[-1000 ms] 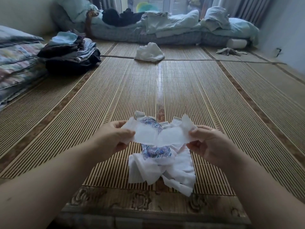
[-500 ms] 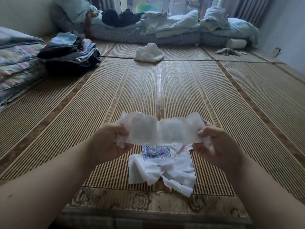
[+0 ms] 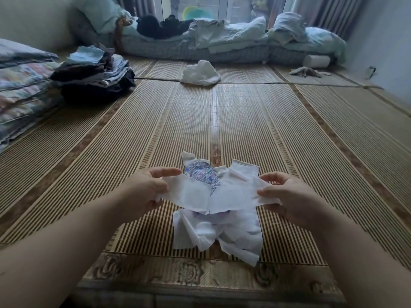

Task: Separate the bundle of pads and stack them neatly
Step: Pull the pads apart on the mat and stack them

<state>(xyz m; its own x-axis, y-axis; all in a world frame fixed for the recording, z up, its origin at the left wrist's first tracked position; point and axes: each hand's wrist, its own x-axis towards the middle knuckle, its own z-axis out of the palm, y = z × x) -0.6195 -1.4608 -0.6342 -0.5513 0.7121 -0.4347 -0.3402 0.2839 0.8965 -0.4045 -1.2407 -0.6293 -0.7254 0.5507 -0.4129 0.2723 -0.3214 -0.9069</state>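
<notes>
I hold one white pad point(image 3: 211, 196) stretched flat between both hands, low over the bamboo mat point(image 3: 289, 174). My left hand point(image 3: 144, 190) pinches its left end and my right hand point(image 3: 289, 194) pinches its right end. Under and just beyond it lies a loose heap of white pads point(image 3: 213, 234). One pad in the heap shows a blue printed side point(image 3: 200, 172). The held pad hides the heap's middle.
A crumpled white bag point(image 3: 200, 73) lies farther out on the mat. Folded clothes point(image 3: 93, 74) and stacked quilts point(image 3: 20, 85) sit at the left. Bedding point(image 3: 222, 41) lines the far wall. A grey rag point(image 3: 308, 72) and a white roll point(image 3: 317, 61) lie at the far right.
Both hands have lowered the stretched pad from in front of me down toward the heap. The blue printed pad shows again behind it.
</notes>
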